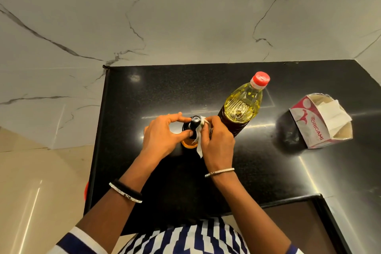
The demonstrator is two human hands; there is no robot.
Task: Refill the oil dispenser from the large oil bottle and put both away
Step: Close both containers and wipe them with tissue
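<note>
Here left hand (162, 134) pinches oil dispenser (194, 122) neck; right hand (216, 140) grips tissue (199, 146) against it.

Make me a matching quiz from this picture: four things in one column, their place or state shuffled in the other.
1 large oil bottle
2 oil dispenser
3 tissue box
4 tissue

A pinched in the right hand
B red cap on
C open, at the counter's right
D neck held by the left hand

Pairs: 1-B, 2-D, 3-C, 4-A
</note>
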